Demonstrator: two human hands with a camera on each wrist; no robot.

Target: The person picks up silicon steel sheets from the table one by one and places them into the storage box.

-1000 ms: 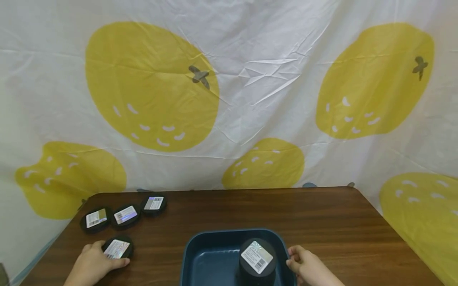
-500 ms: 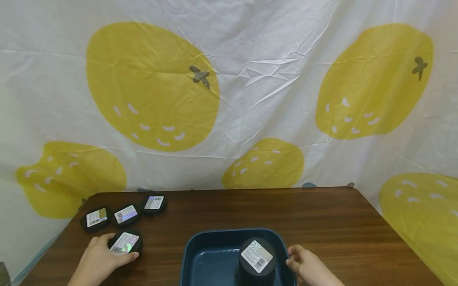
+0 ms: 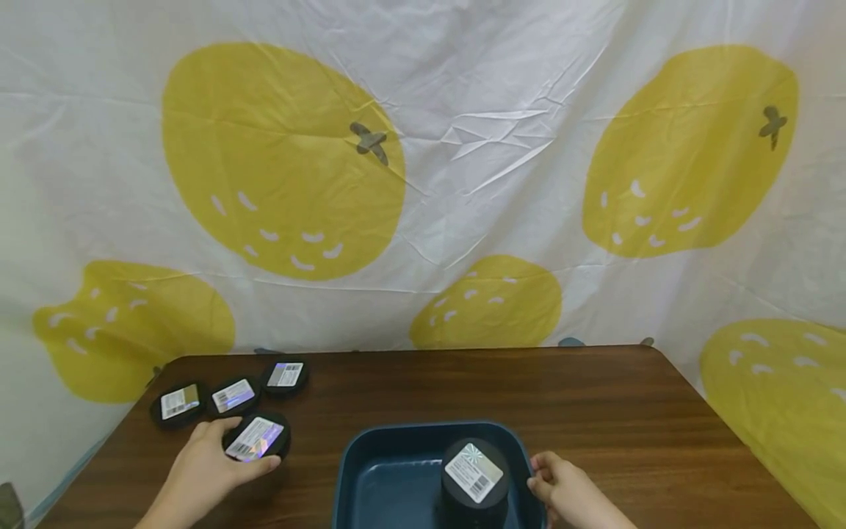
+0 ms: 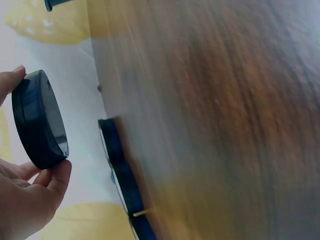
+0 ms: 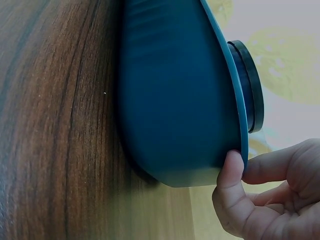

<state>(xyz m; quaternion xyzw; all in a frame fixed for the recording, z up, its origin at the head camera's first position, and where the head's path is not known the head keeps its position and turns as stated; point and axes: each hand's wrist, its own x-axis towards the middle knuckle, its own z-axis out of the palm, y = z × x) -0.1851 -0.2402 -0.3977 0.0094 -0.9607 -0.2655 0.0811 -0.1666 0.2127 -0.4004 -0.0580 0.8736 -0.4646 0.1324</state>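
My left hand (image 3: 205,463) grips a flat, round black container (image 3: 259,438) by its edge, thumb on one side and fingers on the other. A silvery barcode label covers its top. In the left wrist view this black container (image 4: 37,120) is held up off the table. My right hand (image 3: 571,488) pinches the right rim of a dark blue tray (image 3: 423,427). The right wrist view shows thumb and finger on the tray's rim (image 5: 244,135). Inside the tray, at its right, stands a tall black stack or jar (image 3: 474,477) with a similar label; its lower part is hidden.
Three more labelled black containers, the left one (image 3: 178,404), the middle one (image 3: 234,395) and the right one (image 3: 286,376), lie side by side at the back left of the brown wooden table (image 3: 595,397). A lemon-print cloth (image 3: 489,184) hangs behind.
My left hand has carried the black container to the right and away from me, up close to the three others. My right hand stays on the tray rim.
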